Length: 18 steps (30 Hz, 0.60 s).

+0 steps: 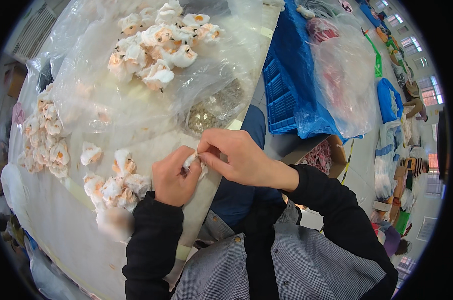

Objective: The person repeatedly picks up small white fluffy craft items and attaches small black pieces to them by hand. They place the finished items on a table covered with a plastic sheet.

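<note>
Near the table's right edge, my left hand (174, 176) is closed around a small white fluffy plush piece (190, 161), mostly hidden by the fingers. My right hand (236, 154) meets it there, thumb and forefinger pinched at the top of the piece; what they grip is too small to make out. Left of my hands lies a loose group of similar plush pieces (117, 189), white with peach patches. One single plush piece (91, 153) sits just beyond that group.
A bigger heap of plush pieces (159, 42) rests on clear plastic sheeting (86, 107), and another heap (45, 137) lies at the table's left. A clear bag of small shiny bits (211, 107) is beyond my hands. Blue crates (281, 97) and a carton (339, 155) stand right of the table.
</note>
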Available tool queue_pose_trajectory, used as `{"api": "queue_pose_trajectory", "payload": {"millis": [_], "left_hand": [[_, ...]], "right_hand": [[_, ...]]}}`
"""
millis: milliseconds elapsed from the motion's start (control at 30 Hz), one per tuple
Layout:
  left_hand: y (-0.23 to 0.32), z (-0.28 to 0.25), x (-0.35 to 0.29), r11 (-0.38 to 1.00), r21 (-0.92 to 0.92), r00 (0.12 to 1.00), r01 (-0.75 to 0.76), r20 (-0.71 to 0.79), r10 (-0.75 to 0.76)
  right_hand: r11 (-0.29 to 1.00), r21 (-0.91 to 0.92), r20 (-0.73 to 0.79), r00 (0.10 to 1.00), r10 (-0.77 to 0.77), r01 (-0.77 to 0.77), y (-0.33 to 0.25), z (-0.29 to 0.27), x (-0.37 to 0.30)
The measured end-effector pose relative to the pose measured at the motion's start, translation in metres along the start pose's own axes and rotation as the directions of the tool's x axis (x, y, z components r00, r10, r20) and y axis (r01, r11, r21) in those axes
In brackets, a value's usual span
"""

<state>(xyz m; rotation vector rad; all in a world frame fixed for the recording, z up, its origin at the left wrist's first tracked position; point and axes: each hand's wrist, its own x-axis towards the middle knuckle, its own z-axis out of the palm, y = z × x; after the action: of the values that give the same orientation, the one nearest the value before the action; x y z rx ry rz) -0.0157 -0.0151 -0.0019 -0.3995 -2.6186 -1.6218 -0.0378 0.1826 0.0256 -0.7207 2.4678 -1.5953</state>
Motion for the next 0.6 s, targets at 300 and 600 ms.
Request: {"api": "queue_pose_trajectory", "payload": {"millis": [300, 600], "left_hand": [[0.003, 0.002, 0.000, 0.999, 0.029, 0.999, 0.032, -0.028, -0.031], [0.003, 0.005, -0.001, 1.000, 0.026, 1.000, 0.006, -0.014, -0.006]], "right_hand": [[0.996, -0.061, -0.052, 0.996, -0.070, 0.067, 0.005, 0.008, 0.001], [0.994, -0.086, -0.027, 0.997, -0.070, 0.067, 0.011, 0.010, -0.002]]}}
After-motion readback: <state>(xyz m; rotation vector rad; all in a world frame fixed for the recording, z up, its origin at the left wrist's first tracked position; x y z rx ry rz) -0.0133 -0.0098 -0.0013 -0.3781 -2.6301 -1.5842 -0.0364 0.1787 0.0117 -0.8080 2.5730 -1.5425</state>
